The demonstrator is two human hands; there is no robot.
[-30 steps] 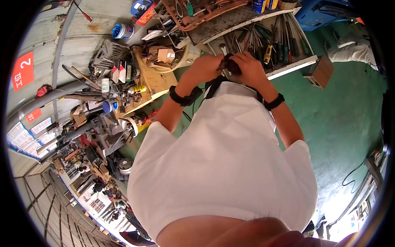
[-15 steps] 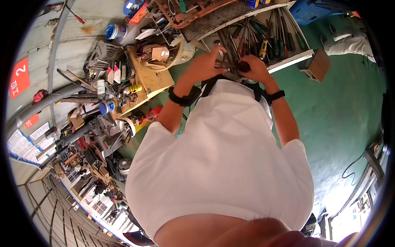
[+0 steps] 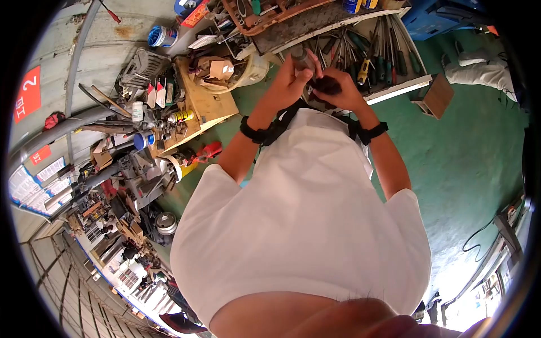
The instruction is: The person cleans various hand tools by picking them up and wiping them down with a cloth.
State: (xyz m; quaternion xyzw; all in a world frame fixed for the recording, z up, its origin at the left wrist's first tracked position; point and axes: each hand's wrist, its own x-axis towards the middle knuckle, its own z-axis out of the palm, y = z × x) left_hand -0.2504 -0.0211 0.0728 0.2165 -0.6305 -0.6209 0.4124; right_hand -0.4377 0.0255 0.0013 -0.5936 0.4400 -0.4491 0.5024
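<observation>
Dark piece (image 3: 328, 87) — partly hidden by fingers (image 3: 339, 78), tool tray (image 3: 277, 20) cut off above, far clutter (image 3: 128, 249) — too small to tell

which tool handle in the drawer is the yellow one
The bright yellow handle just past the right hand; neighbouring handles in the pale-edged drawer look dark green, black or red.

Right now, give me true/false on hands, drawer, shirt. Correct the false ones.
1. A yellow-handled tool lies in the drawer. True.
2. The drawer is fully shut. False: it stands open, tools showing.
3. The left hand is empty. False: it holds a grey cylindrical piece.
4. The right hand is at a dark object. True.
5. The wearer's shirt is blue. False: it is white.
</observation>
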